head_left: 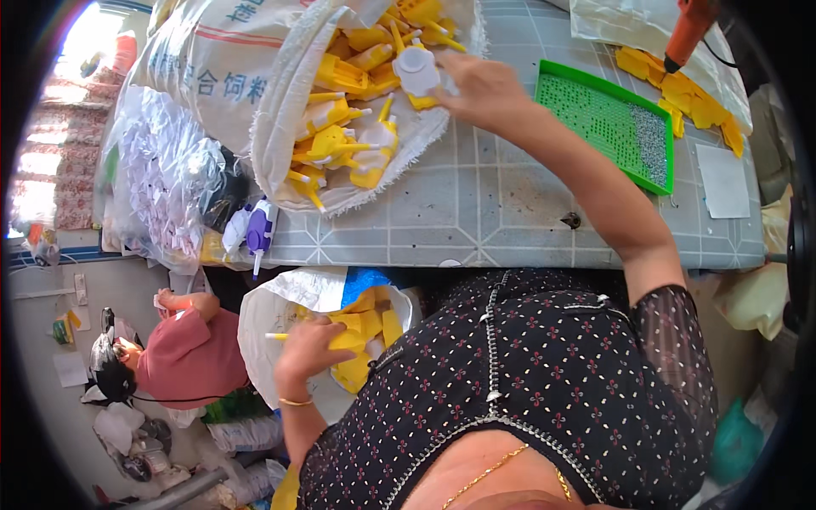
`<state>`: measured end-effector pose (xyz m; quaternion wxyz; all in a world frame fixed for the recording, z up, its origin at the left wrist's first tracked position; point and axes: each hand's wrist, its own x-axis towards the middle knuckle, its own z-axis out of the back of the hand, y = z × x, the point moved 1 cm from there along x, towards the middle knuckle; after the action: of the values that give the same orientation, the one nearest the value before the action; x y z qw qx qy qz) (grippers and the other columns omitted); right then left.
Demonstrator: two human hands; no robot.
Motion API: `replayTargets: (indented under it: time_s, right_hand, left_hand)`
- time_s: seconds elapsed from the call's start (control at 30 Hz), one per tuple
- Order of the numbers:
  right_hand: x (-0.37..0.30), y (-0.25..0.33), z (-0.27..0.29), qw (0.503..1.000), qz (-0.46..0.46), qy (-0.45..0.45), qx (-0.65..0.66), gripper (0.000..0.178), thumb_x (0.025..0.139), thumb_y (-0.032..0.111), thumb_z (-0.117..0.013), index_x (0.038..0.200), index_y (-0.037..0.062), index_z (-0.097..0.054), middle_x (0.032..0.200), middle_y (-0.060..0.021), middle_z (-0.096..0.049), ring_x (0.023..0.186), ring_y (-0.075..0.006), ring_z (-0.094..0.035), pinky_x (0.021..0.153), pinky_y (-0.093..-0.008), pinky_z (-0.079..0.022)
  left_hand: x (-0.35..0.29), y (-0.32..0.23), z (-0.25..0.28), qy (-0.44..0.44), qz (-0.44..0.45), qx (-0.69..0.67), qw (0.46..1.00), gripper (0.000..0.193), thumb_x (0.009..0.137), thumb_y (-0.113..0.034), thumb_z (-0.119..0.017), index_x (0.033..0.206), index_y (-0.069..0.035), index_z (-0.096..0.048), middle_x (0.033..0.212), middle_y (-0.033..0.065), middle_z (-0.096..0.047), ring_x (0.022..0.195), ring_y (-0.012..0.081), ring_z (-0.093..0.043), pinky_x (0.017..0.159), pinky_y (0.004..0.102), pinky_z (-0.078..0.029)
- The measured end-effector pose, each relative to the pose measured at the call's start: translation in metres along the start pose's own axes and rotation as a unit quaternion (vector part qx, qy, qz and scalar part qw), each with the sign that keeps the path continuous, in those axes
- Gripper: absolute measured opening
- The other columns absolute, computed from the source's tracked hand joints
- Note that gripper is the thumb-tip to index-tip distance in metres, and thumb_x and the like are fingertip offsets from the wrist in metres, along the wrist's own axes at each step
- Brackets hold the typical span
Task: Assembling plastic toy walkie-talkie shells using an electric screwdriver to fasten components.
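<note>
At the mouth of a woven white sack (280, 110) on the table, my right hand (484, 89) pinches the edge of a yellow plastic piece with a round white part (416, 70). Several similar yellow pieces with thin nozzles (331, 144) fill the sack beneath it. Lower left, my left hand (310, 350) is curled above an opened white bag (263, 319) of yellow plastic parts (353, 374). A pale-tipped yellow nozzle (277, 336) pokes out beside that hand; the piece it belongs to seems to be in my fingers, mostly hidden by them.
A green tray (667, 161) of small metal screws lies right of my forearm. Beyond it are an orange power tool (687, 38), flat yellow parts (688, 98) and a white card (722, 180). A purple-and-white piece (259, 228) lies at the table's left edge. Another person (191, 357) sits far left.
</note>
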<state>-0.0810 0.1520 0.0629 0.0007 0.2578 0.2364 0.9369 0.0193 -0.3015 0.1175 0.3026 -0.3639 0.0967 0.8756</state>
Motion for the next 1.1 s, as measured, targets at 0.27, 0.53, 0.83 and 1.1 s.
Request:
replayTargets:
  time_s: [0.27, 0.53, 0.83, 1.1]
  right_hand:
    - [0.059, -0.026, -0.073, 0.967, -0.195, 0.155, 0.047, 0.083, 0.079, 0.050, -0.075, 0.137, -0.0017, -0.047, 0.115, -0.0275, -0.068, 0.117, -0.0385, -0.065, 0.098, -0.0498, -0.052]
    - [-0.047, 0.011, 0.026, 0.677, -0.260, 0.203, 0.657, 0.057, 0.098, 0.048, -0.056, 0.131, 0.0025, -0.061, 0.103, -0.0141, -0.075, 0.083, -0.0248, -0.075, 0.062, -0.0341, -0.059]
    - [-0.193, 0.009, 0.186, 0.913, -0.028, 0.286, 0.290, 0.030, 0.100, 0.029, -0.061, 0.111, 0.0011, -0.069, 0.097, -0.0168, -0.073, 0.086, -0.0269, -0.070, 0.078, -0.0366, -0.053]
    - [-0.246, -0.264, 0.252, 0.884, -0.422, -0.075, -0.188, 0.044, 0.089, 0.042, -0.064, 0.116, 0.0078, -0.069, 0.111, -0.0168, -0.073, 0.107, -0.0309, -0.070, 0.093, -0.0457, -0.053]
  left_hand:
    - [0.022, 0.004, -0.035, -0.154, 0.005, -0.033, 0.987, 0.059, 0.079, -0.039, -0.082, 0.122, 0.000, -0.069, 0.102, 0.0184, -0.073, 0.092, 0.0368, -0.070, 0.083, 0.0453, -0.054]
    - [0.106, -0.078, 0.084, -0.242, -0.279, -0.559, 0.743, 0.058, 0.101, -0.031, -0.065, 0.147, 0.000, -0.049, 0.127, 0.0087, -0.069, 0.102, 0.0165, -0.067, 0.083, 0.0309, -0.054]
    - [0.201, -0.181, 0.069, 0.162, -0.327, -0.907, 0.212, 0.052, 0.105, -0.035, -0.054, 0.148, -0.006, -0.050, 0.152, 0.0266, -0.049, 0.136, 0.0452, -0.052, 0.117, 0.0626, -0.035]
    - [0.195, -0.204, 0.072, 0.199, -0.311, -0.888, 0.275, 0.064, 0.102, -0.032, -0.053, 0.156, -0.001, -0.039, 0.160, 0.0310, -0.034, 0.149, 0.0499, -0.028, 0.124, 0.0635, -0.015]
